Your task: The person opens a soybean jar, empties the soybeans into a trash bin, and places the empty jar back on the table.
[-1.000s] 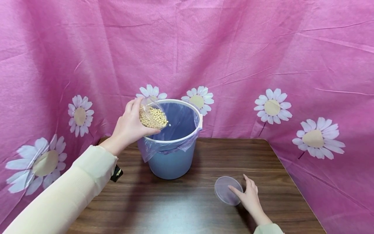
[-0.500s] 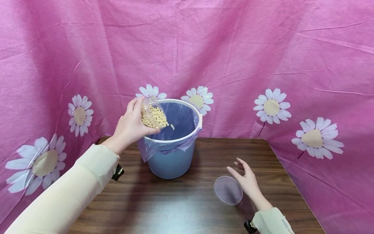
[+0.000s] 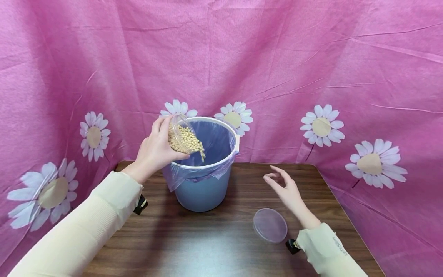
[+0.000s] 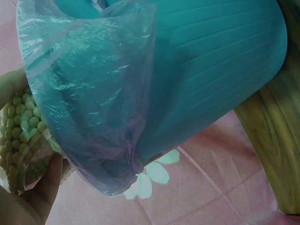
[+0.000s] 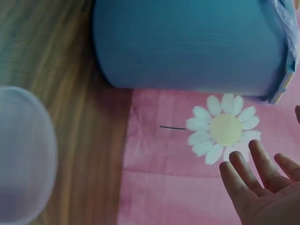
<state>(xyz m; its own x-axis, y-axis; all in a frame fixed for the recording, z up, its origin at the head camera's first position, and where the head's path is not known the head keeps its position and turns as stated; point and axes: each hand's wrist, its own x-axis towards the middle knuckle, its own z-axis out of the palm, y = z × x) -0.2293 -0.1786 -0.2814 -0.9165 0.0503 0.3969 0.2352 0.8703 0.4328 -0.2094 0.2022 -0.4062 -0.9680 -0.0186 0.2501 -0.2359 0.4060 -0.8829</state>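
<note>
Over the rim of a blue trash bin [image 3: 202, 192], my left hand [image 3: 154, 150] grips a clear plastic jar [image 3: 178, 123] tilted on its side. Pale yellow soybeans [image 3: 185, 139] fill its lower part, and some spill from the mouth into the bin. In the left wrist view the soybeans [image 4: 21, 124] show through the jar wall beside the thumb. A thin translucent liner [image 3: 194, 181] hangs over the bin's white rim. To the bin's right my right hand [image 3: 285, 188] hovers above the table with loosely bent fingers, holding nothing. A round translucent lid [image 3: 270, 226] lies flat on the table below it.
A dark wood-grain table [image 3: 207, 246] carries the bin and lid. Behind and at both sides hangs a pink cloth [image 3: 277, 57] printed with white daisies. Black wrist cameras [image 3: 292, 246] sit under the sleeves.
My right hand has let go of the lid and moved up and away toward the bin. The jar tips slightly more, and more soybeans fall from it.
</note>
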